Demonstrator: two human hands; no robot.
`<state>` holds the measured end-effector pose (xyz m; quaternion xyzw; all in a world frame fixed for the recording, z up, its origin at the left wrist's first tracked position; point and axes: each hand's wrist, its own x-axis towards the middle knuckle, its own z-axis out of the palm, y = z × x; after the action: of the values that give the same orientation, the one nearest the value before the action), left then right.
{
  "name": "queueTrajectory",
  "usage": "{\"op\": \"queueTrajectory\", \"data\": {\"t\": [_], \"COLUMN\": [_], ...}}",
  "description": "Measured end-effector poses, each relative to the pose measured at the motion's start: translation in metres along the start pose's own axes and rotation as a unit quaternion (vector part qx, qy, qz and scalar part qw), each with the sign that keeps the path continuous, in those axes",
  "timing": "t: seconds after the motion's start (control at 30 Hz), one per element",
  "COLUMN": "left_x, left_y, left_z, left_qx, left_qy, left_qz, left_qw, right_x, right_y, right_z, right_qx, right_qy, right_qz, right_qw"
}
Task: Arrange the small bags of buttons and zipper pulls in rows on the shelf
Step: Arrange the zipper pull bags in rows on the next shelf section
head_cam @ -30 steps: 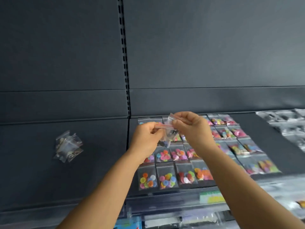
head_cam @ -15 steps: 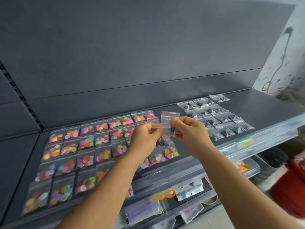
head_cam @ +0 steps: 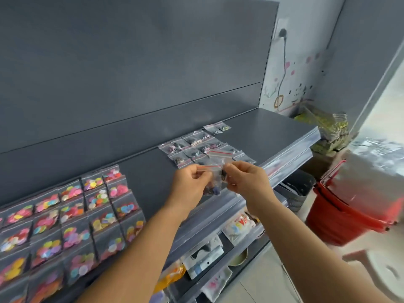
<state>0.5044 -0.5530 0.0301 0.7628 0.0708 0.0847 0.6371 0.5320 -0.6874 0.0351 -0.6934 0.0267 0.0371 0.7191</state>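
Both my hands, left (head_cam: 192, 182) and right (head_cam: 244, 181), are pinching small clear bags (head_cam: 215, 169). That's right above the shelf's (head_cam: 273, 127) front edge.

button bags (head_cam: 54, 226) cropped left, red bucket (head_cam: 354, 206) blurred

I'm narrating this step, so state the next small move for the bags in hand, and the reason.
Probably separate the small clear red-striped zip bags and lay one beside the dark-filled bags on the grey shelf: both hands, left and right, pinch them just before that group.

hands (head_cam: 218, 182) pinch small bags (head_cam: 215, 171) | above shelf (head_cam: 273, 132) | button bags (head_cam: 72, 217) left
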Motion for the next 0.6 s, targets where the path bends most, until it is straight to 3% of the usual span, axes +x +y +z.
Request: {"op": "queueTrajectory", "data": {"t": [0.37,0.6], "left_x": [0.119,0.193], "left_y": [-0.008,-0.016], "left_z": [0.067,0.085], "left_qx": [0.085,0.085], "left_qy": [-0.022,0.035], "left_qz": [0.043,0.031], "left_qw": [0.995,0.995], "right_x": [0.12,0.204], "right_y": [-0.007,0.0], "right_z": [-0.051,-0.058], "right_qx": [-0.006,-0.059], "right_qy": [0.024,0.06], "right_qz": [-0.001,-0.019], "right_qw": [1.0,0.996]}}
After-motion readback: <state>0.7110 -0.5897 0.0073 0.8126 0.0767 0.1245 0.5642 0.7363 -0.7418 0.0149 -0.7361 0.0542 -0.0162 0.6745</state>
